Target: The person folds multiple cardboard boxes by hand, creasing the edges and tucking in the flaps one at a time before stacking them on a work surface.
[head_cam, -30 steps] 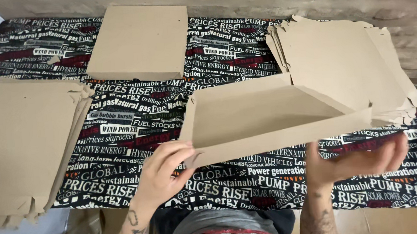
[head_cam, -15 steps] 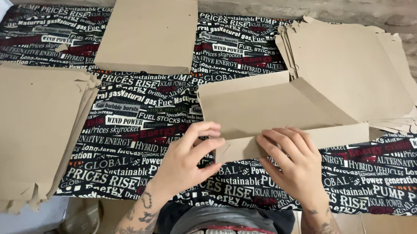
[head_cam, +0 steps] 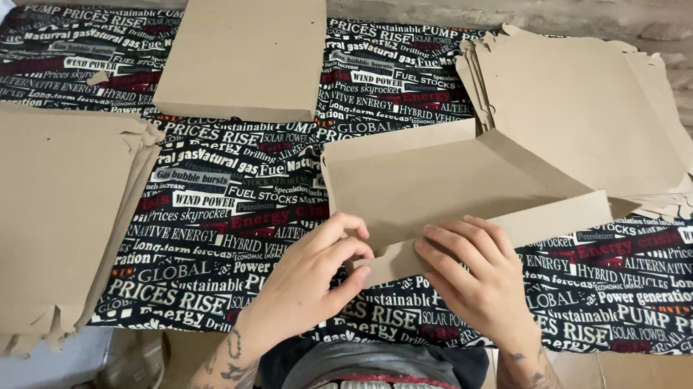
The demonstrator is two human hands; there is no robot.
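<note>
Head view, nearest first: my left hand [head_cam: 308, 282] pinches the near-left corner of a half-folded cardboard box [head_cam: 444, 192], fingers curled and closed on the front flap's end. My right hand [head_cam: 478, 279] lies flat just beside it, fingers spread and pressing down on the same front flap; I cannot tell whether the thumb wraps under the edge. I note the box sits on a cloth printed with newspaper headlines [head_cam: 226, 211], right of centre, its front wall folded up, its left wall raised and its base tilted. To the left, overhanging the cloth's edge, lies a stack of flat cardboard blanks [head_cam: 35, 216]. To the right, touching the box's far corner, is a second stack of blanks [head_cam: 593, 116]. Farthest off, a finished closed box [head_cam: 243, 55] rests upper centre, well apart from both hands.
</note>
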